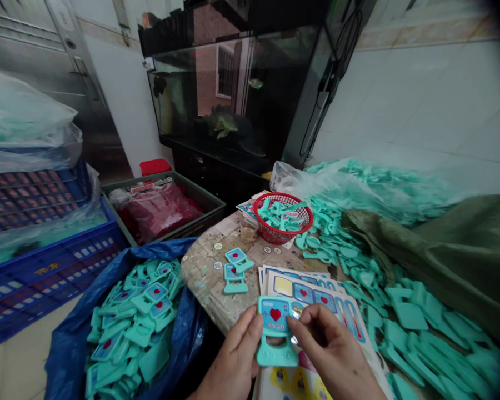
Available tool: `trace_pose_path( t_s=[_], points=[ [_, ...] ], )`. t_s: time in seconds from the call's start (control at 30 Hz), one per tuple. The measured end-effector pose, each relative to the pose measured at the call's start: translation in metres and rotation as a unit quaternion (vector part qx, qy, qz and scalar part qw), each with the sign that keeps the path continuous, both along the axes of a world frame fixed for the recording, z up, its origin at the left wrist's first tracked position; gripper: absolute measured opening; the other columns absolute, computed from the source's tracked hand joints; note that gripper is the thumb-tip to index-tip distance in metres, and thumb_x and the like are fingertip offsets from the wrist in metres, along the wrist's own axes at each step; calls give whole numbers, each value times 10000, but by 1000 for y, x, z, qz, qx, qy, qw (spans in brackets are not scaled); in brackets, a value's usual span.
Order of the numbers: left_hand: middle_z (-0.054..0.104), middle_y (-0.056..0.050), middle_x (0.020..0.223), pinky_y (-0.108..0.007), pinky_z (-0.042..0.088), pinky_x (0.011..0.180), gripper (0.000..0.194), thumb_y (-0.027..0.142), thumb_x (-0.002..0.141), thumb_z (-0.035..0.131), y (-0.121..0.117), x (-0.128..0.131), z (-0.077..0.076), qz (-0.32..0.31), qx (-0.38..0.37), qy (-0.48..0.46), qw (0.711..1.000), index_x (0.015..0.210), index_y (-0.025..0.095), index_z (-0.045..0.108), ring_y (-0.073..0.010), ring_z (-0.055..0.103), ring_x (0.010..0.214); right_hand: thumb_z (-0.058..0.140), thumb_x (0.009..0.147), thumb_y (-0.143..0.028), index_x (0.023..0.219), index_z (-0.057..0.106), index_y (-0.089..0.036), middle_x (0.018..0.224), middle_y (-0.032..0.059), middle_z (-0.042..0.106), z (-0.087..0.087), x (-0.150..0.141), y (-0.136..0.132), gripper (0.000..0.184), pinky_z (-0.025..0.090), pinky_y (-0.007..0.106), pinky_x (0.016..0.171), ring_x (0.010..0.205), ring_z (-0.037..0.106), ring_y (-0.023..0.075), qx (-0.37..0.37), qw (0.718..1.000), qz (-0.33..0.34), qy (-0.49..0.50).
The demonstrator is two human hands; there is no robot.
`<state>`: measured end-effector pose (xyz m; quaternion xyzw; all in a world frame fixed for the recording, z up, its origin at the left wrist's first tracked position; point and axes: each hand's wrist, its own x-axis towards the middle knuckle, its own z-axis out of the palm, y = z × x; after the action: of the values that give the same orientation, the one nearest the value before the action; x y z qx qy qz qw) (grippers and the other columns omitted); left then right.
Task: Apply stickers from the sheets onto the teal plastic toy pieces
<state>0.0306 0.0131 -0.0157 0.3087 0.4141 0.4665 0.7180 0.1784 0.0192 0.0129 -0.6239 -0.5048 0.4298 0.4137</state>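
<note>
My left hand point(239, 350) is closed on the left side of a turquoise plastic toy monitor point(277, 354), which has a blue sticker with a red heart on its face. At the toy's right edge, my right hand point(327, 344) touches the sticker with its thumb; the other fingers are curled. Sticker sheets point(304, 283) with hearts and thermometers lie stacked beneath both hands, partly covered by them. A little beyond, a few stickered toy monitors point(235, 280) rest on the worn table point(208, 244).
A red basket point(280, 239) of turquoise pieces stands at the table's far side. Loose turquoise parts point(416, 316) heap along the right, by a green cloth point(454, 244). At left, a blue bag point(66, 344) holds stickered toys, near a blue crate point(45, 278). A fish tank point(233, 100) stands behind.
</note>
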Motion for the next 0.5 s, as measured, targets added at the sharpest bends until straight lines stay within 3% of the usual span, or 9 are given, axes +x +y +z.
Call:
trace_pose_path(
  t_s=[0.33, 0.5],
  points=[
    [653, -64, 1177, -415, 507, 901, 518, 547, 800, 508, -1, -1, -7, 0, -11, -5, 1000, 1226, 259, 564, -271, 600, 1090, 606, 752, -468, 676, 462, -218, 567, -68, 426, -6, 3, -1, 298, 346, 198, 456, 511, 411, 101, 22, 999, 9, -21],
    [662, -68, 1162, -390, 464, 944, 443, 456, 797, 582, 2, 0, 2, -29, 48, -15, 998, 1170, 217, 583, -254, 597, 1076, 566, 799, -451, 707, 486, -228, 611, -34, 514, -13, 2, -2, 254, 387, 229, 503, 551, 496, 134, 63, 989, 14, -135]
  ],
)
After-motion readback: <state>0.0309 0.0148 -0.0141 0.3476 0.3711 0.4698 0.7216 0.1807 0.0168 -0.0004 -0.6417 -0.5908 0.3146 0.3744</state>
